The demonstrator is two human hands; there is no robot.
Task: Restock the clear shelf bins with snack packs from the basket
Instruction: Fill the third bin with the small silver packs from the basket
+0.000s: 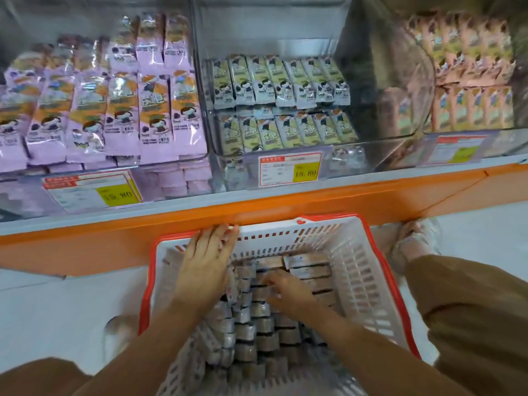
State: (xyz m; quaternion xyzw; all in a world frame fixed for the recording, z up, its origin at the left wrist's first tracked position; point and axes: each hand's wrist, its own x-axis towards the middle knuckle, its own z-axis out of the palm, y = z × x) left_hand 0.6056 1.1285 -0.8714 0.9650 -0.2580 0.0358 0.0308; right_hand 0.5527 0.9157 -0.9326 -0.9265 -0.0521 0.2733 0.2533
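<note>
Basket [363, 275], white, red-rimmed, below clear bins [357, 155]: snack packs [248, 332] in rows. Left hand [205, 264] fingers straight, close together, resting on packs; right hand [288, 295] blurred, finger state cannot be told.

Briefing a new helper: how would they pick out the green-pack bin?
Above the orange shelf edge, find the middle bin of three, behind the basket. Its green packs sit between purple packs left and pink packs right.

Bright, even indoor light, no hard shadows. Glare streaks the clear bins [371, 147] and the foil of the purple packs [120, 115]. Wide-angle bending curves the shelf edge [257, 210] (strongest toward the corners). The right hand [288, 292] and the upper right corner are blurred.
</note>
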